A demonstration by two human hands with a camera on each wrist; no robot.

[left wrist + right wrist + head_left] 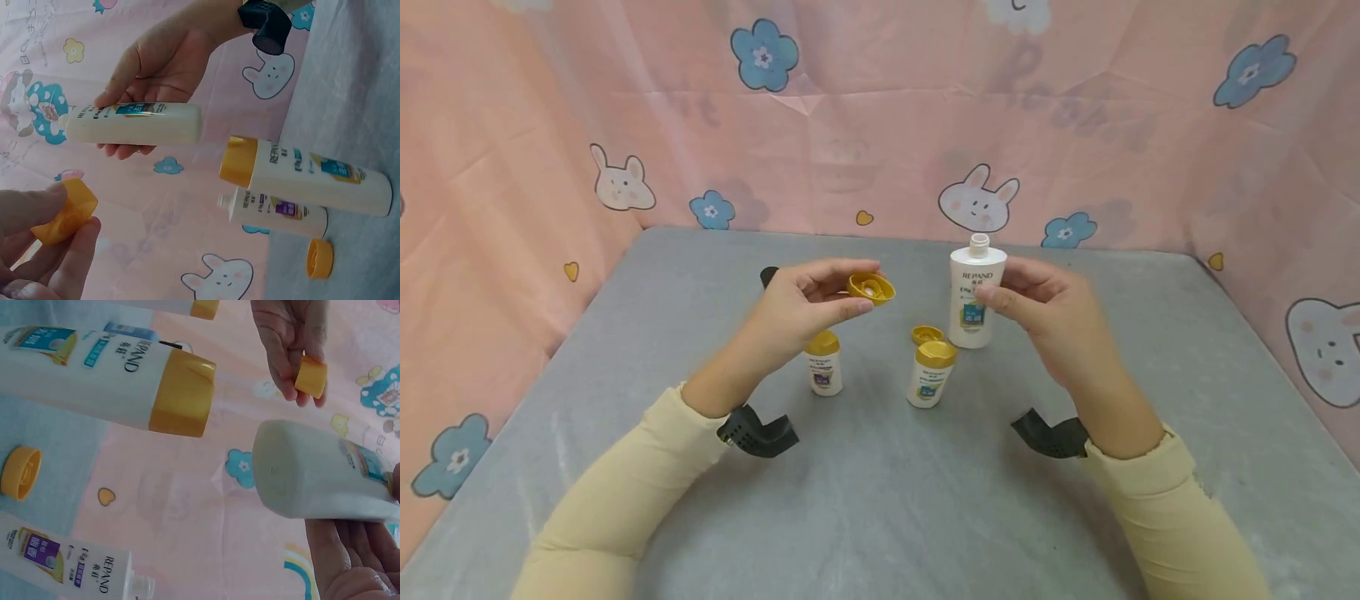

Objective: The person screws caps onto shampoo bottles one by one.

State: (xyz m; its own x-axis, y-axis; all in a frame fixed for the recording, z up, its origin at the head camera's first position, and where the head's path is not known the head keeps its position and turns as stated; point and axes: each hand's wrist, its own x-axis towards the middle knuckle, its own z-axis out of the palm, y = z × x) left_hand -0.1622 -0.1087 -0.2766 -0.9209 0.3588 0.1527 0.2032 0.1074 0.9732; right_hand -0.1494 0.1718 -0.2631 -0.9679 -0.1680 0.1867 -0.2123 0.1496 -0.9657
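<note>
My left hand (pixel 786 312) pinches a gold flip-top cap (pixel 871 287) between thumb and fingers, its hollow underside facing the head camera. In my right hand (pixel 1052 321) is a white shampoo-type bottle (pixel 967 325) with a blue label and a bare threaded neck, upright and held above the table. The cap is left of the bottle, apart from it. A gold-capped bottle with a blue label (pixel 928 386) stands between the hands, and one with a purple label (pixel 825 377) is below my left hand. Another uncapped, purple-labelled bottle (pixel 69 562) shows in the wrist views.
A loose gold cap (pixel 927 334) lies on the grey tabletop (pixel 865 500) behind the middle bottle. Pink printed cloth (pixel 865 125) hangs around the back and sides. Black wrist mounts (pixel 760 433) jut inward from both forearms.
</note>
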